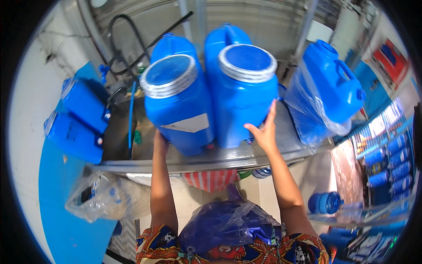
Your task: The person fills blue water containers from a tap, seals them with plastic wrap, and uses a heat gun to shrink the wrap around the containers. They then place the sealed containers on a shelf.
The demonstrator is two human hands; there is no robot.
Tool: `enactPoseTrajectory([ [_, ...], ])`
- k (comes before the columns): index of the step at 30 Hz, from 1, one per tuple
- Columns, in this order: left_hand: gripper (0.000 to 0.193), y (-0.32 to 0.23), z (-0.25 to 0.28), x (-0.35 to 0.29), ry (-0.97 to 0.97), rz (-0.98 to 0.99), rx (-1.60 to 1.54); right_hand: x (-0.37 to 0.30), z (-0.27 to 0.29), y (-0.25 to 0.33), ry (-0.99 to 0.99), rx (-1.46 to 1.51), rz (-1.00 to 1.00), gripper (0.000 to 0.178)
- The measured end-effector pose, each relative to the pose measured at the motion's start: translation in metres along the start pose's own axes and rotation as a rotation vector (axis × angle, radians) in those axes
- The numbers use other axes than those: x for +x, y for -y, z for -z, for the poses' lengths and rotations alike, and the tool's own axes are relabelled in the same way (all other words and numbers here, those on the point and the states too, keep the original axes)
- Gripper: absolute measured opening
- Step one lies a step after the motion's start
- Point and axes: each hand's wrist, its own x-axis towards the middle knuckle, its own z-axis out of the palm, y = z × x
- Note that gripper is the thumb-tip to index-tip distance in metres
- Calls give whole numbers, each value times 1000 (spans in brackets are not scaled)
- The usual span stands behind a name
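Two blue plastic water containers with wide round lids and silvery bands stand side by side before me, touching: a left container (182, 114) with a torn white label and a right container (246, 105). My left hand (161, 143) is against the lower left side of the left container, its fingers mostly hidden behind it. On the right container's lower right side lies my right hand (266, 133), thumb across the front and fingers along the side. Small taps show low on both fronts. They rest on or just over the metal counter (281, 149); I cannot tell which.
Behind them stand two more blue jugs (226, 35). At right is a blue jug (327, 88) partly in clear plastic. A sink (143, 149) with a blue tube (131, 119) and black hose (125, 17) lies left, beside two tapped containers (74, 136). A plastic bag (110, 198) hangs below.
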Motion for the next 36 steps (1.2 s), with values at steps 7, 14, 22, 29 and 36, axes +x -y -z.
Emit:
enactPoseTrajectory([
  [7, 27, 19, -22, -69, -434, -737, 430, -46, 11, 23, -12, -332, -69, 107],
  [14, 8, 38, -140, -164, 577, -971, 592, -123, 115, 52, -195, -500, -165, 78],
  [22, 14, 109, -304, -232, 1464, -589, 587, -194, 275, 98, -624, -610, -257, 48],
  [29, 19, 201, -416, -306, 1964, -462, 726, -247, 397, 69, -593, -627, -576, 42],
  [36, 29, 285, -506, -370, 2290, -234, 895, -292, 524, -40, -418, -726, -1007, 49],
])
